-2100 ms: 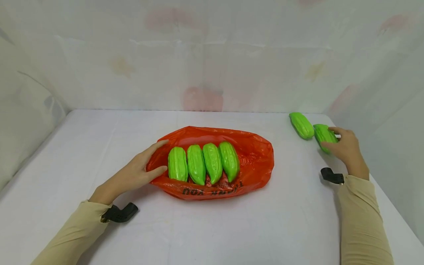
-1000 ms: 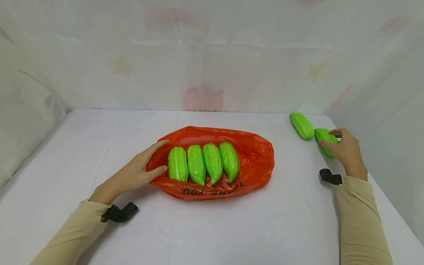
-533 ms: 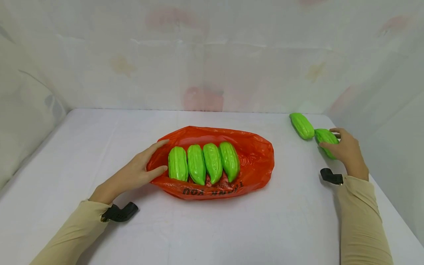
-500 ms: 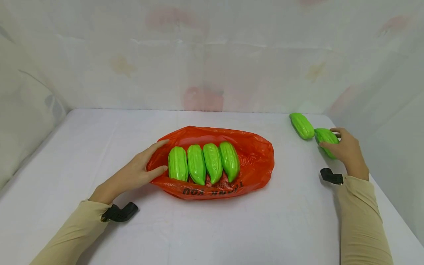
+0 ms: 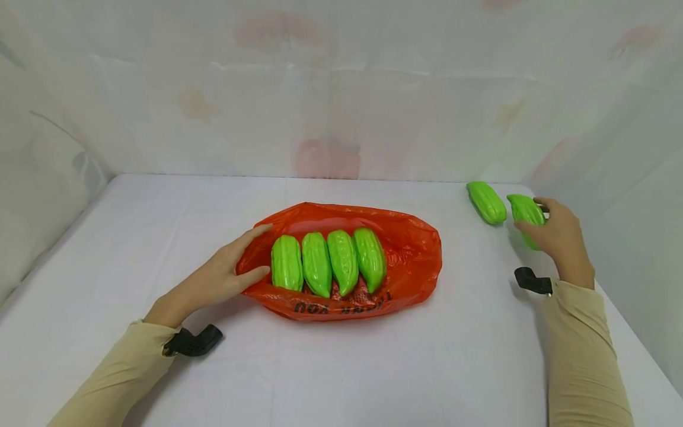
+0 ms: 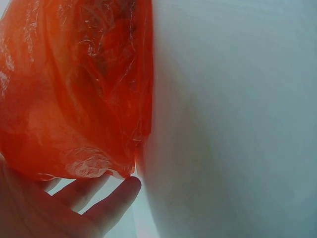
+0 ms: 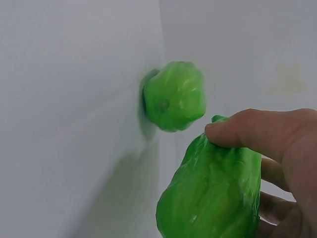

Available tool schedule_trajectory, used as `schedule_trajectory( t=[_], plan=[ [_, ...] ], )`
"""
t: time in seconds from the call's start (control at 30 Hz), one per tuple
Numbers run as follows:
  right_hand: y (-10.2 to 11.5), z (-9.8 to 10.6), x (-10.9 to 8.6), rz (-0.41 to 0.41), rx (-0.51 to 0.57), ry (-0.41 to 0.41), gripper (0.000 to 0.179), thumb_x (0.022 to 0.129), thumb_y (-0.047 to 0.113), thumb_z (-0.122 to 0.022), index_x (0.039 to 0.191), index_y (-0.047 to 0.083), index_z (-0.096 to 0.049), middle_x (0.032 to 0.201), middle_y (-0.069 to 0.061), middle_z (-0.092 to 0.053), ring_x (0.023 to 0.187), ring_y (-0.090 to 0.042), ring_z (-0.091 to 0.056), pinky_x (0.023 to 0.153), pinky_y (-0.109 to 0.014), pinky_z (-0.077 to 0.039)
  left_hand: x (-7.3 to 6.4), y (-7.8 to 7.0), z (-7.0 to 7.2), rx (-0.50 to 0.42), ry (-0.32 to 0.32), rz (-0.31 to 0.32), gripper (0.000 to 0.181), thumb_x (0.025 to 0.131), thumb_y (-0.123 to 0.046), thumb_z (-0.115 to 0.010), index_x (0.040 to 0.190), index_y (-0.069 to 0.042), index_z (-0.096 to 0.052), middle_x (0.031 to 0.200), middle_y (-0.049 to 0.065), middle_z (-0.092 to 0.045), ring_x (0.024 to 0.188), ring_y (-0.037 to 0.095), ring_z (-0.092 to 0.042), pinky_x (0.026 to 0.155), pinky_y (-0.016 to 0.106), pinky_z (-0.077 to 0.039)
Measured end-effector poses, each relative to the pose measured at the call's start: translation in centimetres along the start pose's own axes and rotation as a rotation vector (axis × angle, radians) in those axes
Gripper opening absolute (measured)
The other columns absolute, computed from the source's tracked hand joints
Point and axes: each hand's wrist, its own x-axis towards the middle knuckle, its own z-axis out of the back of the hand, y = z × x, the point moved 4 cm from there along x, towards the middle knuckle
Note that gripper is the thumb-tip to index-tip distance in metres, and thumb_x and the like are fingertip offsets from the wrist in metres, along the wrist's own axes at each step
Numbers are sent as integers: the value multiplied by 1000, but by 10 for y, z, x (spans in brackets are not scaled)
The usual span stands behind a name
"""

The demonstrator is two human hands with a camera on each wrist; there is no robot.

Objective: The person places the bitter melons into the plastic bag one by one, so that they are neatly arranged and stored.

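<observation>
A red plastic bag (image 5: 411, 249) with black print lies mouth-up in the middle of the white table, several green ridged bitter melons (image 5: 317, 264) side by side in it. My left hand (image 5: 213, 279) is at the bag's left end, thumb and index finger spread over its rim. Other fingers (image 6: 116, 203) show outside the bag wall in the left wrist view. At the far right my right hand (image 5: 562, 234) holds one bitter melon (image 5: 525, 207) between thumb and fingers, tilted and raised off the table. Another bitter melon (image 5: 487, 203) lies just to its left.
A pale printed sheet (image 5: 416, 101) hangs along the table's back edge, and a plain one (image 5: 629, 225) stands close by my right hand. The white table (image 5: 405, 367) stretches toward me. Black wrist devices (image 5: 194, 341) sit at both cuffs.
My right hand took hold of the right-hand bitter melon, drew it slightly toward me, then raised and tilted it within the last half second. The left hand and the bag have stayed put.
</observation>
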Motion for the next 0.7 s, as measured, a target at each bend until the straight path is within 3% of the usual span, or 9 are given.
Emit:
schedule_trajectory(
  t=[0.33,0.43,0.5,0.6,0.67,0.7],
  plan=[
    [21,5,1,44,60,-1,76,97,34,-58,152,-7,-26,146,-38,-38,126,-54,-42,94,-63,-44,0,1,0,1,-2,-12,70,96,-21,-63,156,-18,-27,156,15,-38,142,39,-39,111,66,-35],
    [27,5,1,50,64,4,76,96,36,-58,152,-6,-27,145,-37,-40,124,-53,-46,84,-53,-51,0,1,0,-1,0,-10,70,96,-22,-63,156,-18,-27,156,15,-38,142,39,-38,111,66,-34],
    [30,5,1,55,67,5,77,96,37,-59,152,-5,-28,144,-37,-40,123,-53,-47,75,-38,-53,0,1,0,1,1,-6,70,96,-22,-63,156,-18,-26,157,14,-38,143,39,-38,112,66,-34],
    [36,6,0,67,88,14,77,96,38,-59,153,-4,-28,146,-36,-40,123,-53,-47,65,-18,-45,0,0,0,3,2,-2,70,97,-23,-63,156,-18,-26,157,15,-38,143,39,-37,112,66,-34],
    [42,6,-1,75,113,23,78,96,39,-60,153,-2,-28,147,-35,-40,124,-53,-48,62,-11,-40,0,0,0,0,3,0,70,96,-22,-63,156,-18,-26,157,15,-38,143,39,-37,111,66,-34],
    [46,5,-1,82,126,30,78,96,39,-60,154,-1,-27,147,-35,-39,124,-54,-48,65,-14,-45,0,0,0,0,3,1,70,96,-22,-63,156,-18,-26,156,15,-38,143,39,-37,111,66,-34]
  ],
)
